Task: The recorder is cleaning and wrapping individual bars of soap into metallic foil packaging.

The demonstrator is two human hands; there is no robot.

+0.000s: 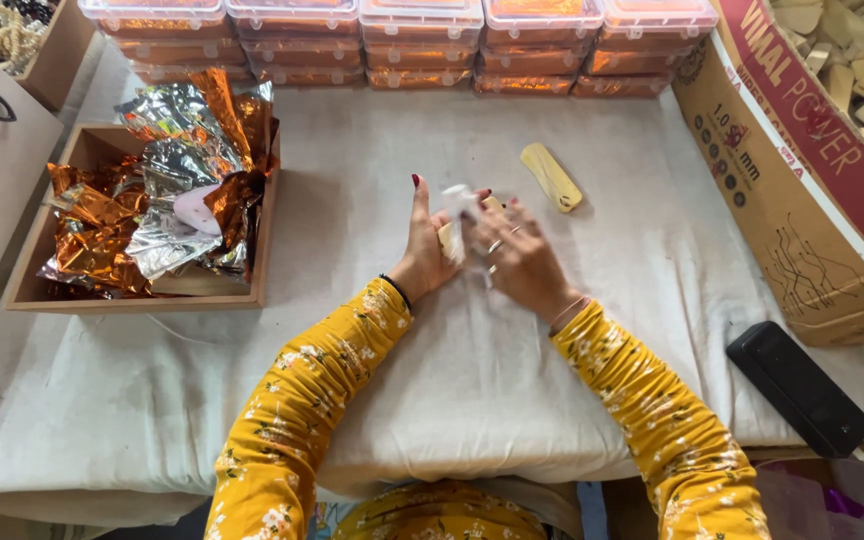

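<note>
Head view: at frame centre, left hand (424,248) and right hand (518,258) grasp a pale block (446,238) in clear wrap (462,205), fingers (497,243) clenched. Advice: keep block flat on bench (472,380) and pull wrap taut.

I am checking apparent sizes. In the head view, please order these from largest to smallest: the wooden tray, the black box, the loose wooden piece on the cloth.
1. wooden tray
2. black box, though it lies nearer the camera
3. loose wooden piece
</note>
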